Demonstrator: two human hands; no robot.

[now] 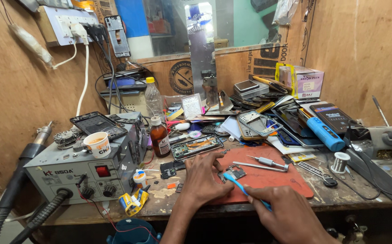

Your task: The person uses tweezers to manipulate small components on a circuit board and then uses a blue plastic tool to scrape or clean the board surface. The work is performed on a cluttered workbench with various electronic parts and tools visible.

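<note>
My left hand [203, 177] rests on the edge of a red work mat [268, 178], its fingertips holding down a small circuit board [234, 172]. My right hand [284, 212] grips a thin blue tool [241, 187] whose tip touches the board's near edge. Beyond the board on the mat lie a small screwdriver [268, 161] and metal tweezers [257, 166]. An opened phone frame [197, 147] lies just behind the mat.
A grey hot-air station [85, 171] with a paper cup [98, 144] on top stands at left, its hose hanging off the bench. A brown bottle [159, 137], a solder spool [339, 161], a blue cylinder tool [325, 133] and a heap of phone parts crowd the back.
</note>
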